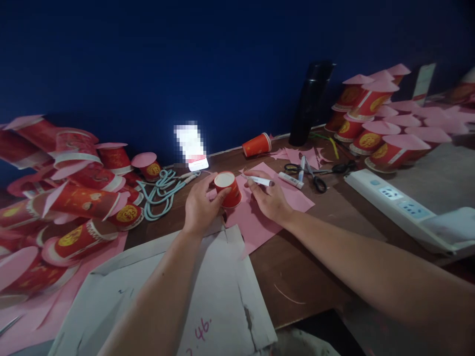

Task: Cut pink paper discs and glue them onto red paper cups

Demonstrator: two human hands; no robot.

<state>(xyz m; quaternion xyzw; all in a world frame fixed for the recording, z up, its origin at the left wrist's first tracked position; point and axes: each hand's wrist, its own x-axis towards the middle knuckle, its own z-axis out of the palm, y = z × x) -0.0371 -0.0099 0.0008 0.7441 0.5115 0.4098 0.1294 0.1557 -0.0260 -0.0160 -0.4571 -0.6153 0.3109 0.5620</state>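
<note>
My left hand [203, 200] is wrapped round a red paper cup [232, 197], thumb across its side. The cup's round white end faces up and slightly towards me. In my right hand [272, 200] is a white pen-shaped tube [261, 181], pinched between thumb and fingers, with its dark end pointing right. Its tip is close to the cup, but I cannot tell whether they touch. Beneath both hands lies a sheet of pink paper [260, 232]. A second white tube [290, 180] and black-handled scissors [319, 184] are just right of my right hand.
Red cups with pink paper discs are heaped at left [85, 198] and stacked at right [371, 141]. A lit phone [193, 146], coiled cable [159, 198], lying red cup [257, 145], pink scraps [297, 155], black bottle [311, 101], power strip [393, 202] and white board [122, 291] surround the hands.
</note>
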